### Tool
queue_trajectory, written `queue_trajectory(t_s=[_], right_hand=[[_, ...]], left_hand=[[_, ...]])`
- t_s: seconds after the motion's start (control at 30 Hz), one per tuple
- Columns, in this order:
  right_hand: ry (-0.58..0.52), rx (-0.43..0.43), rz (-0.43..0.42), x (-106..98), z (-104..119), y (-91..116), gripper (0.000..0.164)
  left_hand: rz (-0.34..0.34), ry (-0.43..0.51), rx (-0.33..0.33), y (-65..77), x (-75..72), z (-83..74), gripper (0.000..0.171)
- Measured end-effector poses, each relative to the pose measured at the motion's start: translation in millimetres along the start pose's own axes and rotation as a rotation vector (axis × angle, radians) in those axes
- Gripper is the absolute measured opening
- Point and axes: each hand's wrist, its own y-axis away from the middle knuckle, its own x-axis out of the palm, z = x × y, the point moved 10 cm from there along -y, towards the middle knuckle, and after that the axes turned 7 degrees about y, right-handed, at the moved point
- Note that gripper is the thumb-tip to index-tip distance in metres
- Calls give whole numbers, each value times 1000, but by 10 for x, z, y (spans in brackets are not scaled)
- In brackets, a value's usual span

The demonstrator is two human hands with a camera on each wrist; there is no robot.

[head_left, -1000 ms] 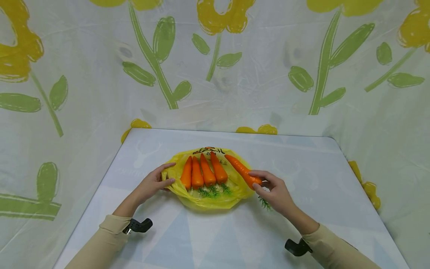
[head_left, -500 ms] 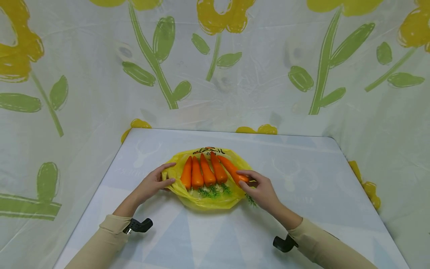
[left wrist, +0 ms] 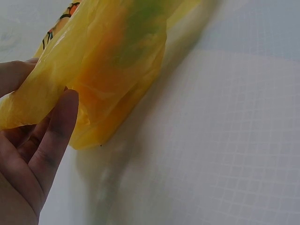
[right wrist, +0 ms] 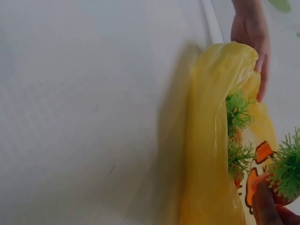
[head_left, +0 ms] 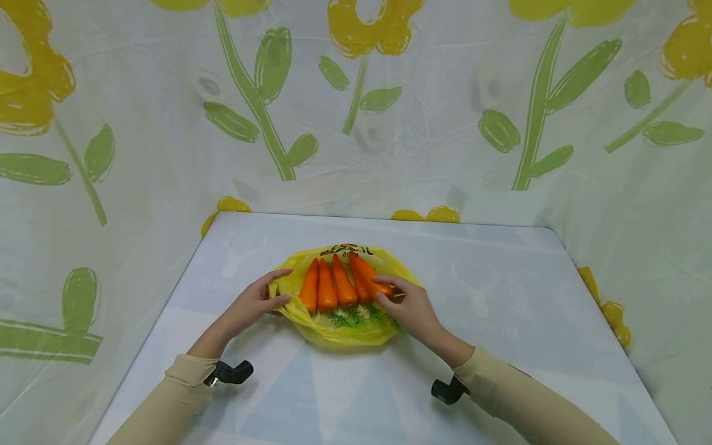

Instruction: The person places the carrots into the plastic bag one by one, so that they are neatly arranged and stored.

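Note:
A yellow plastic bag [head_left: 345, 337] with dark printing lies at mid-table, its mouth spread wide. Several orange carrots [head_left: 327, 290] with green leafy tops rest side by side in it. At the bag's left side my left hand [head_left: 257, 301] grips the rim; the left wrist view shows the plastic [left wrist: 51, 89] between thumb and fingers. My right hand [head_left: 411, 311] holds another carrot [head_left: 368, 275] by its thick end, over the bag's right side and overlapping the rightmost carrot there. Its frilly green top [right wrist: 288, 164] shows beside the fingers in the right wrist view.
The pale table [head_left: 500, 383] has a faint triangle and deer print and a rounded far corner. Behind it hangs a white sheet [head_left: 423, 154] with yellow flowers and green leaves. Black wrist cameras [head_left: 449, 390] stick out from both cuffs.
My right hand has moved left with its carrot, from beside the bag's right rim to over the bag, against the other carrots. The left hand has kept its place on the rim.

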Motion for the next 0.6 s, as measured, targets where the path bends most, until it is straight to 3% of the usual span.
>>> queue_trajectory(t_s=[0.6], right_hand=[[194,36,26,167,-13,-294,33]], left_hand=[[18,10,19,-12,34,2,66]])
